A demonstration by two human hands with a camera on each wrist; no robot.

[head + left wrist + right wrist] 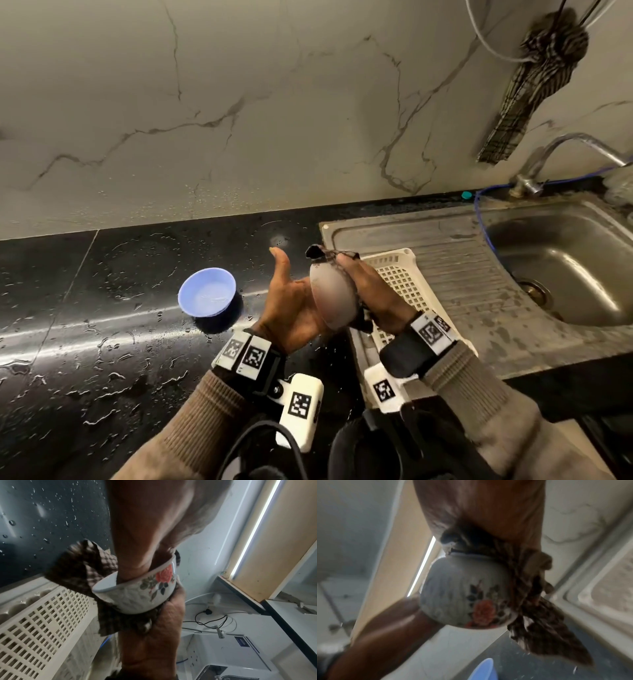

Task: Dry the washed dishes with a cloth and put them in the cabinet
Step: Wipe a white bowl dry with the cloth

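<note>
A white bowl [334, 294] with a red flower print [137, 595] is held in the air between both hands, over the counter's seam with the drainboard. My left hand [291, 305] cups it from the left with the thumb pointing up; in the left wrist view its fingers [135, 563] reach over the rim into the bowl. My right hand [376, 291] grips a dark checked cloth [77, 563] and presses it round the bowl's base and side [462, 588]. A loose corner of the cloth [539, 635] hangs free. The left hand's fingertips are hidden.
A light blue plastic bowl [207, 291] stands on the wet black counter [102, 325] to the left. A white slotted basket [400, 274] lies on the steel drainboard beneath my hands. The sink [565, 267] and tap [548, 154] are at the right. Another checked cloth [534, 85] hangs on the wall.
</note>
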